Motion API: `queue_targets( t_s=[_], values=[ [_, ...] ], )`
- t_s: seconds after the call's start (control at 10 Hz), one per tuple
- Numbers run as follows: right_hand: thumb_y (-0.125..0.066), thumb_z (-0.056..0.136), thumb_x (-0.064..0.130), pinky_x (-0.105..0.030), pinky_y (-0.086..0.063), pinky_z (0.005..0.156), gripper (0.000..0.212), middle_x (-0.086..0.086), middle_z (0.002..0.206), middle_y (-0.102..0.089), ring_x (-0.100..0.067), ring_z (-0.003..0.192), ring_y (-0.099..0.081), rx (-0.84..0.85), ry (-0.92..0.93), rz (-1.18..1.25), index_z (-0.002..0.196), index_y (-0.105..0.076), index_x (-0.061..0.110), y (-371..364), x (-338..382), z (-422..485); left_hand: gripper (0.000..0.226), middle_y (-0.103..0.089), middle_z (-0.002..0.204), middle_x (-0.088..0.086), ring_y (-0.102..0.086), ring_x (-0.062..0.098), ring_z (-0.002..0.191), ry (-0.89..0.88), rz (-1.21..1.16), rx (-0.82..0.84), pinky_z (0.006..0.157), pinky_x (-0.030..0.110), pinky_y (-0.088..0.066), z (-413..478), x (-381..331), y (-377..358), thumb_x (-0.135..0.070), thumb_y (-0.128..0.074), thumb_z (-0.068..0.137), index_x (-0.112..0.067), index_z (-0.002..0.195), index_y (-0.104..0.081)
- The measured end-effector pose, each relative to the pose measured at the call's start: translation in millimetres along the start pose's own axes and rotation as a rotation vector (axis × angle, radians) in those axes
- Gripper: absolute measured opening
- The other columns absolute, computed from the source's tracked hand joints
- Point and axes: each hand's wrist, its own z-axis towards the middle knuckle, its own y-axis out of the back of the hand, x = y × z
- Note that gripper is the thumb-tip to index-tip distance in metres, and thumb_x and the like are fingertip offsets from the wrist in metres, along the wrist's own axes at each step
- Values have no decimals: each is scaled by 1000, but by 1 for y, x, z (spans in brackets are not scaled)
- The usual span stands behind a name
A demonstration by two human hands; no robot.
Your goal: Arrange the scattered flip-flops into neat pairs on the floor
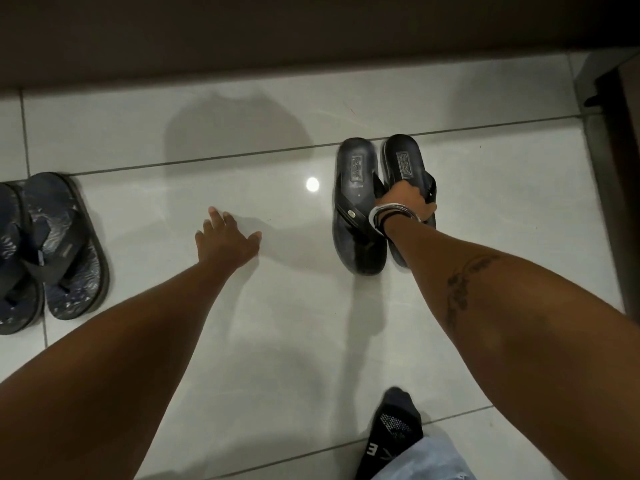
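A: What's nearest the camera?

B: A foot in a black sock (pixel 394 434) at the bottom edge, with pale blue trouser cloth (pixel 426 459) beside it, standing on the white tiled floor (pixel 277 341). Both bare forearms reach forward from the lower corners.

A: And the left hand?

B: The left hand (pixel 227 239) is spread wide, fingers apart, palm down over a bare stretch of tile. It holds nothing. Whether it touches the floor or hangs just above it, I cannot tell.

A: The right?

B: The right hand (pixel 408 202), with bangles (pixel 388 214) at the wrist, is closed around the strap of the right black flip-flop (pixel 407 161). That shoe sits slightly tilted, its inner edge touching the left black flip-flop (pixel 356 188). The two stand side by side, heels toward the wall, toes toward the person, just past the middle of the view, across a tile seam.

A: Any other shoes?

B: At the left edge there is a blue pair: one blue flip-flop (pixel 69 247) in full view, with a mottled footbed, and a second blue flip-flop (pixel 14 271) partly cut off by the frame. They touch, the fuller one slightly overlapping the other. They lie well apart from the black pair.

A: And farthest back?

B: A dark wall (pixel 277 29) runs along the top, and a dark upright piece (pixel 620 168) stands at the right edge; what it is, I cannot tell.
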Motion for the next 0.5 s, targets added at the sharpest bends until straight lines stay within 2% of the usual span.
queue_targets(
  t_s=[0.2,0.3,0.4,0.5],
  values=[
    [-65,81,14,-52,-30,106,5,-12,93,-73,-32,94,-66,8,-1,-73,85,-67,14,0,-2,0,78,-9,161,21,-23,37,143,-5,-4,37,116,52,-17,1,-1,10,-57,-36,93,-3,148,-26],
    [-65,83,17,-56,-28,108,5,-12,97,-71,-33,102,-62,13,28,-127,87,-67,15,3,-2,-6,77,-16,160,20,-21,36,144,-17,-25,34,116,51,-16,-1,1,23,-58,-33,94,-3,147,-29],
    [-57,86,36,-58,-26,108,20,-12,104,-66,-33,109,-55,-15,146,-259,85,-63,17,25,-1,-28,74,-20,159,20,-21,33,145,-99,-51,-77,117,51,-14,-17,2,56,-58,-33,95,-4,145,-34],
    [-48,87,39,-57,-26,105,28,-10,105,-64,-32,105,-55,-139,507,-355,87,-64,17,83,13,-57,71,-24,158,17,-21,29,146,-255,-33,-297,118,49,-11,-50,-2,120,-58,-36,94,-8,145,-37]
  ],
)
